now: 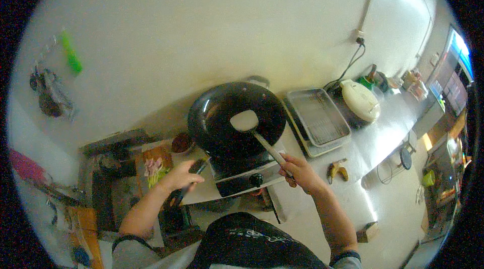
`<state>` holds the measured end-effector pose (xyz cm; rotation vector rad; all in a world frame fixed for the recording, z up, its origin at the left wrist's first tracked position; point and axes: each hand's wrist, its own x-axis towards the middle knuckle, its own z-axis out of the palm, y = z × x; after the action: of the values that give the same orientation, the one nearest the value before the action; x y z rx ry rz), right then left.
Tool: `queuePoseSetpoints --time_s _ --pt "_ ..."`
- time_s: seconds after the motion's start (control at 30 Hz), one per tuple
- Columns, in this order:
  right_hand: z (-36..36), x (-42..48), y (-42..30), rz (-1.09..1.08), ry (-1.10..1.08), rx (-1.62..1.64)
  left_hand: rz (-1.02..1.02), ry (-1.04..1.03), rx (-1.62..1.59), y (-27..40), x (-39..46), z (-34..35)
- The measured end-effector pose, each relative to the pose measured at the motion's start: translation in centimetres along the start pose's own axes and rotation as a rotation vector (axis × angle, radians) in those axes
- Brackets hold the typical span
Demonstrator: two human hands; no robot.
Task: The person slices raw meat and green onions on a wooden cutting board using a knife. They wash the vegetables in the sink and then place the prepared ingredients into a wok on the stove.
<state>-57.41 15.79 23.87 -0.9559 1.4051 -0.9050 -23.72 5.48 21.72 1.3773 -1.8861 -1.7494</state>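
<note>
My right hand (298,172) grips the handle of a wok spatula (244,120); its pale blade is over the large black wok (211,106). The wok sits on a stove with a black control knob (257,179) at its front. Left of the stove, my left hand (183,178) is closed around a dark, narrow object (199,165); blur hides exactly what it is. Just beyond that hand lies a wooden cutting board (155,151) with pale pink and green chopped food (153,168). A dark reddish bowl (182,143) stands between board and wok.
Right of the wok is a rectangular metal tray with a rack (324,119). A cream-lidded appliance (359,100) stands behind it, its cord running to a wall socket (359,35). Bananas (338,170) lie on the counter. A sink (124,193) is at left.
</note>
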Motion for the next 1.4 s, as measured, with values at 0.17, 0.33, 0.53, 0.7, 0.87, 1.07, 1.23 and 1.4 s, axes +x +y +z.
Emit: queuePoseSetpoints --time_s 0.17,0.33,0.53,0.7,0.87,1.07,1.23,1.4 --pt "-1.7 3.9 -1.2 -0.216 -0.028 -0.790 -0.031 0.032 0.201 -0.3 -0.2 -0.9" --pt "-1.9 7.2 -4.5 -0.283 0.075 -1.431 0.055 0.032 0.227 -1.6 1.2 -2.6" --pt "-3.3 8.6 -13.7 -0.427 0.010 -1.701 0.260 0.198 0.639 -1.2 0.7 -2.3" --pt "-1.6 3.6 -22.4 -0.301 -0.263 -1.873 0.339 0.418 0.868 0.0 -4.6 -1.0" --pt "1.8 7.1 -16.9 -0.509 -0.313 -1.750 0.277 0.577 0.951 0.3 -6.4 0.8" --pt "0.3 10.6 -17.7 -0.437 -0.170 -1.811 0.401 0.797 0.885 -1.4 -8.6 1.9" --pt "-1.1 3.8 -22.3 -0.454 -0.400 -2.074 0.288 1.035 0.570 -5.6 -13.2 2.8" --pt "-2.9 11.7 -10.9 -0.478 -0.081 -1.681 0.140 1.065 0.461 -6.2 -13.8 4.4"
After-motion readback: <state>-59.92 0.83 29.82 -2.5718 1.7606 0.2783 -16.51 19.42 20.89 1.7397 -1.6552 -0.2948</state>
